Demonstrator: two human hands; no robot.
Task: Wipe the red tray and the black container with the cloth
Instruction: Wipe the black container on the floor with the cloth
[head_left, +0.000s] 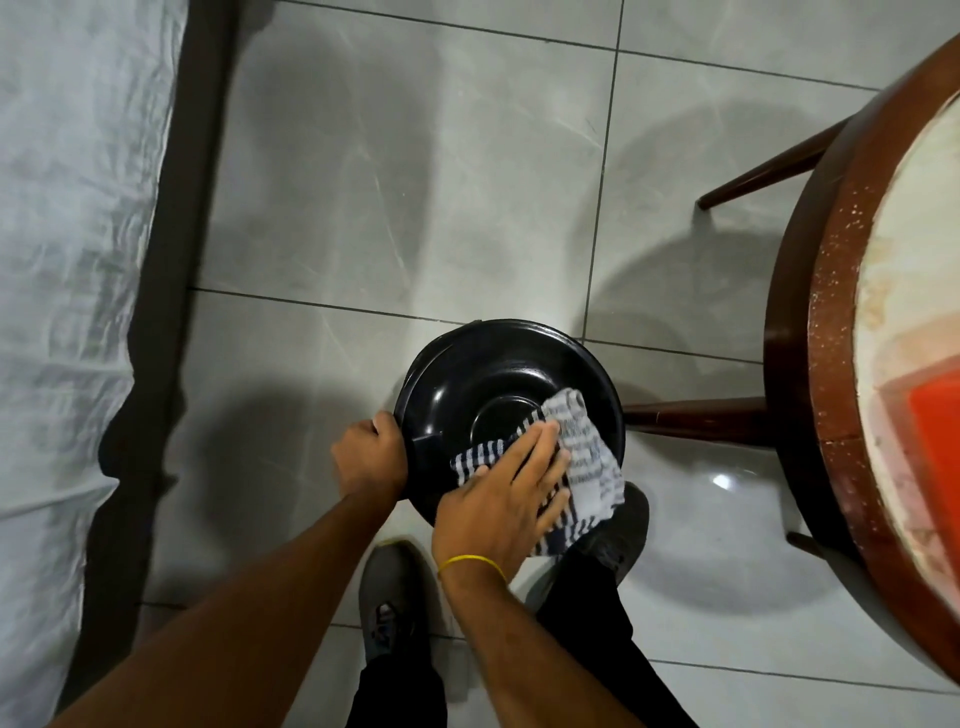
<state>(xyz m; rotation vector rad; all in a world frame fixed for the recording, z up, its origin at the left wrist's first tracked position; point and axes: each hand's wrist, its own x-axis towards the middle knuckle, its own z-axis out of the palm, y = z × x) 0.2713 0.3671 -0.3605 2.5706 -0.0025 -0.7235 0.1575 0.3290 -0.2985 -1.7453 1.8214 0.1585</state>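
I hold the round black container (483, 374) in the air above the floor, its glossy surface with a sunken round centre facing me. My left hand (370, 453) grips its left rim. My right hand (506, 491) lies flat on a striped black-and-white cloth (587, 457) and presses it against the container's lower right part; the cloth hangs over the rim there. The red tray (935, 431) lies on the round table at the right edge, only partly in view.
A round wooden table (826, 415) with dark legs fills the right side. A bed with a pale sheet (57, 260) and dark frame runs along the left. Grey floor tiles (415, 182) lie between them. My shoes (392, 597) stand below the container.
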